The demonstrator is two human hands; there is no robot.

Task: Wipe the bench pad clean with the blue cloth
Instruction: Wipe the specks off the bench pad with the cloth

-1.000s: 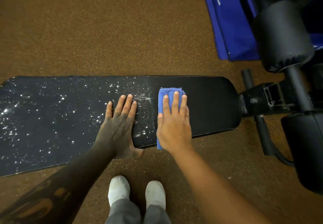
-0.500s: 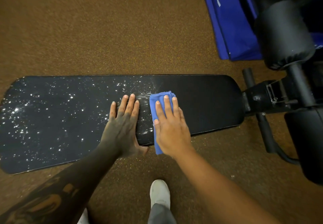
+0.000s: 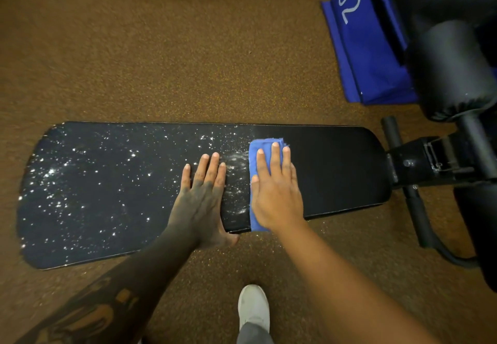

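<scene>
Blue cloth (image 3: 254, 155): folded into a strip, lying across the bench pad (image 3: 336, 171) a little right of its middle, its near end hanging just over the pad's near edge
Right hand (image 3: 277, 196): grip wide, fingers straight, palm pressing the cloth flat against the pad
Left hand (image 3: 201, 204): grip wide and holding nothing, flat on the pad just left of the cloth, thumb off the near edge
Pad surface: plain black right of the cloth; white specks (image 3: 80, 182) scattered from the cloth to the pad's left end, with a smeared band between the two hands
Risk, cloth: pinned only by a flat palm, it may bunch or slip out on a fast stroke
Risk, left hand: it rests on the unwiped part and in the cloth's likely path, so it could smear the specks or block the sweep
Risk, floor: specks pushed over the near edge would land by the white shoe (image 3: 254, 306)
Room: brown speckled floor (image 3: 161, 61) all round the pad; black frame (image 3: 430, 161) and roller pads (image 3: 451, 69) off its right end; blue panel marked 02 (image 3: 360, 48) beyond its far right corner
</scene>
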